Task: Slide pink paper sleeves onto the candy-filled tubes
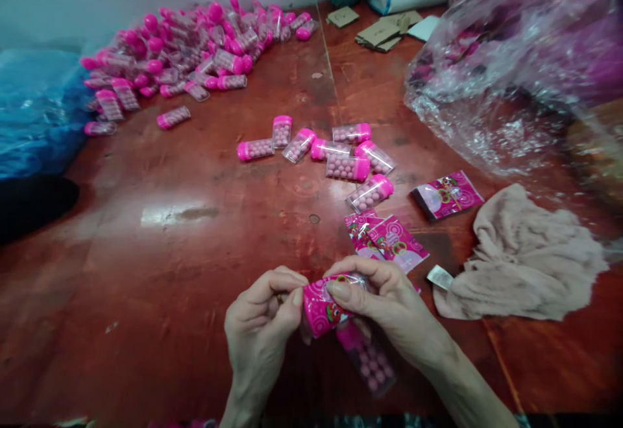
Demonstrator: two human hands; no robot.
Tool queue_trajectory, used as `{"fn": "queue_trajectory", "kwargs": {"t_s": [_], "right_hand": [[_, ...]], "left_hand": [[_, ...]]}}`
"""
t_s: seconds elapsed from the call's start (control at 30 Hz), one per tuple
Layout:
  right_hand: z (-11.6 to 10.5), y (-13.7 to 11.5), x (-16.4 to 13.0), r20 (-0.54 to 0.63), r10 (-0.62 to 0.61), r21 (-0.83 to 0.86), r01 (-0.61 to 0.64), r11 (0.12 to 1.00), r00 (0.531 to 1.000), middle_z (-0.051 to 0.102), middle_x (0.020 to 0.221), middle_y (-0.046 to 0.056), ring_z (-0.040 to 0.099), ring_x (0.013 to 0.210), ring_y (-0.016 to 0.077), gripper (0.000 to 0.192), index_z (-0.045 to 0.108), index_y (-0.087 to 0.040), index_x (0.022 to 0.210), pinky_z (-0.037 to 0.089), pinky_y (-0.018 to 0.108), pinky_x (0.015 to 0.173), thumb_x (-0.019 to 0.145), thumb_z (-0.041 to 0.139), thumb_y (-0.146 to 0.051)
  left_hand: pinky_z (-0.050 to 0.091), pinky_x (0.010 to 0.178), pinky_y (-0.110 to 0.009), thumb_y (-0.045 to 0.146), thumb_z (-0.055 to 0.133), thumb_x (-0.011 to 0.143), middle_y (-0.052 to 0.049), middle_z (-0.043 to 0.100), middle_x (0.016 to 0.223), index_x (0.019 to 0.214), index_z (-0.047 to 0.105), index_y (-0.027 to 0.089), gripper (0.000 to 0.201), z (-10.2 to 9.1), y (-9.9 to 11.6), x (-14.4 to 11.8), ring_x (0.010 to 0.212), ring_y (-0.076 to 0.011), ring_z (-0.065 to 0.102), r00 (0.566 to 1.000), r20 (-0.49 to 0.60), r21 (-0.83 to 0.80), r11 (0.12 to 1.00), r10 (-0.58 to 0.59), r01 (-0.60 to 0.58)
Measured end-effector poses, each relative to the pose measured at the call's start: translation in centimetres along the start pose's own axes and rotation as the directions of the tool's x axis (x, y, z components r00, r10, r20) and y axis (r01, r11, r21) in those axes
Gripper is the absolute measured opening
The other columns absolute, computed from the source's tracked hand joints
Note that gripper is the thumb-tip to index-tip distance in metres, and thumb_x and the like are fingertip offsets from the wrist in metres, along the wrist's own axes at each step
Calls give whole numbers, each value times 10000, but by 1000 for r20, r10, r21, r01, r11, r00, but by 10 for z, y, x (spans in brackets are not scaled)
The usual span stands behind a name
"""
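Both hands pinching one pink label sleeve (322,308) at table edge — left hand (260,334), right hand (389,308) — candy tube (367,356) tucked beneath right palm. Eight bare tubes (341,155) waiting mid-table; big heap (195,51) untouched beyond — spare sleeves (389,236) nearby.

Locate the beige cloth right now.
Head view, right side: the beige cloth lies crumpled on the red table, right of both hands, just below the clear plastic bag.
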State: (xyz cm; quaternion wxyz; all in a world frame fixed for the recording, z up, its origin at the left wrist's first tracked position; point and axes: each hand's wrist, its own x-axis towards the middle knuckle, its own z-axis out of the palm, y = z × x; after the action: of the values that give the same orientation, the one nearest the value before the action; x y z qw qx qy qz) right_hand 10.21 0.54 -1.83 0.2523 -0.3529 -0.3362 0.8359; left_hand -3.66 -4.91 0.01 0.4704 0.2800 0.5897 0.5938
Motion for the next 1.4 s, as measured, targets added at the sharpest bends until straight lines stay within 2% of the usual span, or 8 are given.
{"fn": "queue_trajectory", "kwargs": {"t_s": [0.27,0.37,0.47,0.6,0.77,0.9,1.17,1.4], "right_hand": [[2,-2,-1,-139,-201,-240,164,957,970,595,668,-42,501,532,48,136,659,-203,843,377,143,485,798,635,-330],[4,-2,-1,-217,-331,-342,246,907,918,617,736,-36,514,621,74,122,667,-209,835,394,170,563,776,660,-315],[7,0,-2,-219,-362,-345,276,897,906,624,689,-42,525,592,88,147,664,-207,831,399,192,551,738,697,-315],[5,0,-4,-113,-494,-464,394,793,862,616,706,-30,543,654,112,88,685,-203,812,399,218,604,744,700,-257],[7,-5,-10,131,-537,-530,517,673,834,576,726,-10,541,692,116,79,681,-171,822,397,225,642,831,603,-184],[11,-9,-15,219,-548,-594,556,581,807,534,717,-9,522,678,109,121,664,-158,857,391,217,635,869,544,-164],[7,-5,-12,212,-541,-695,515,502,814,573,793,3,545,741,124,99,615,-173,906,407,225,666,888,519,-189],[7,0,-12,302,-635,-796,554,242,711,587,829,76,548,754,169,216,601,-111,998,461,274,664,929,415,-197]], "left_hand": [[468,429,-189,195,631,762,-5,646,713,834,676,183,86,-17,-8,11,465,-89,573,985,174,-21,1000,-12,16],[501,521,-201,198,754,634,-19,680,774,969,666,204,346,-16,-13,10,601,-126,618,976,206,-15,997,-67,71],[474,490,-163,142,694,703,18,658,625,865,683,210,176,-10,-15,3,530,-92,594,985,153,40,996,-79,74],[478,502,-167,134,629,764,28,641,647,874,694,234,162,-3,-7,-8,530,-85,590,993,96,151,985,66,-80],[482,509,-185,85,611,765,26,622,682,946,700,254,264,-6,8,-14,546,-93,584,945,236,342,890,228,-301],[496,514,-188,92,594,779,29,635,687,951,704,265,267,-6,8,-15,551,-96,592,938,270,330,894,218,-302],[516,551,-178,176,645,755,35,690,758,892,696,253,165,1,-1,-19,554,-87,603,975,-113,317,937,191,-146],[483,718,-210,105,649,733,32,666,803,845,704,253,193,-2,14,-18,743,-121,601,912,108,561,733,396,-384]]}}
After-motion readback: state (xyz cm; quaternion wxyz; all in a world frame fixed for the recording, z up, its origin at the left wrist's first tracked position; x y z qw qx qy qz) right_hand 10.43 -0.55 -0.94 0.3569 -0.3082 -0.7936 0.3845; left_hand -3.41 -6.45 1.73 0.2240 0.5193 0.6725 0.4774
